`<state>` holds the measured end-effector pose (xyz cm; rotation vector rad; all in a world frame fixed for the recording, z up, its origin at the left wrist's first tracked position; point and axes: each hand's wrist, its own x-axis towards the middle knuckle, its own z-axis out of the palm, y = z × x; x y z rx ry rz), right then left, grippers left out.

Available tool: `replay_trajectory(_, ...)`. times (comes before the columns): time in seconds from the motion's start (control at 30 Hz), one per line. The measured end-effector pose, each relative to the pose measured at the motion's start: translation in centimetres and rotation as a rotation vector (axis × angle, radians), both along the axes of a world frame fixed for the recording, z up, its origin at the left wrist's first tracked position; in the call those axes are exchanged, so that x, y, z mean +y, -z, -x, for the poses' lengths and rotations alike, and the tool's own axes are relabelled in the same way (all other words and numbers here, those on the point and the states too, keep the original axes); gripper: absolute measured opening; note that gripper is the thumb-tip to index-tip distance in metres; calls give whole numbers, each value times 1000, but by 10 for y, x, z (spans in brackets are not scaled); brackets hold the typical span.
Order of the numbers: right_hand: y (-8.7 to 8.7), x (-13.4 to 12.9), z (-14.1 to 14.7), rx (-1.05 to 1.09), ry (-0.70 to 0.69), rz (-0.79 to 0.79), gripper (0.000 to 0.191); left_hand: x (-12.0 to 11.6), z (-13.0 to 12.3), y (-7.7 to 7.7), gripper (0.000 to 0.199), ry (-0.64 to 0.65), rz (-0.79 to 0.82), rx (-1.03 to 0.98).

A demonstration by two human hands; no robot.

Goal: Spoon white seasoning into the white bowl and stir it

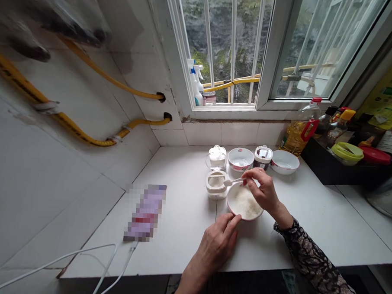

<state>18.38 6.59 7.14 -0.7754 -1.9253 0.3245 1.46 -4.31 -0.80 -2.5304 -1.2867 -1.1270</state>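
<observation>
My right hand (261,189) pinches the handle of a small white spoon (233,181) between thumb and fingers. The spoon's head lies between an open white seasoning box (215,191) and a bowl (234,214) of pale, powdery or grainy stuff. Granules show inside the box, and its clear lid is tipped back. With thumb and index finger, my left hand (218,241) steadies the bowl's near rim; its other fingers are curled under and partly hidden. Behind stand a second white box (217,155), a flowered bowl (241,154), a dark-bodied seasoning box (263,156) and a white bowl (285,163).
An oil bottle (297,132) stands by a black rack (328,163) of sauce bottles on the right. On the left lies a blurred-out purple object (145,214) with a white cable (126,265). A barred window (232,49) is behind, and yellow hoses (67,124) run along the wall.
</observation>
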Motion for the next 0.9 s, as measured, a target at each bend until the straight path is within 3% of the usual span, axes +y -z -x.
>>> replay_trajectory(0.13,3,6,-14,-84,-24,79,20,-1,0,1,41,0,16,5)
replay_trajectory(0.3,11,6,-10,-355,-193,123,21,0,0,2,40,-4,14,6)
replay_trajectory(0.4,9,4,-8,-394,-256,190,22,0,0,3,40,-3,9,10)
replay_trajectory(0.53,6,4,-11,-250,-210,356,22,0,1,4,41,-4,14,18)
replay_trajectory(0.73,5,13,-16,125,-195,729,16,-1,1,2,41,-4,22,10)
replay_trajectory(0.9,5,21,-17,290,-206,827,14,-1,0,1,42,-6,17,2)
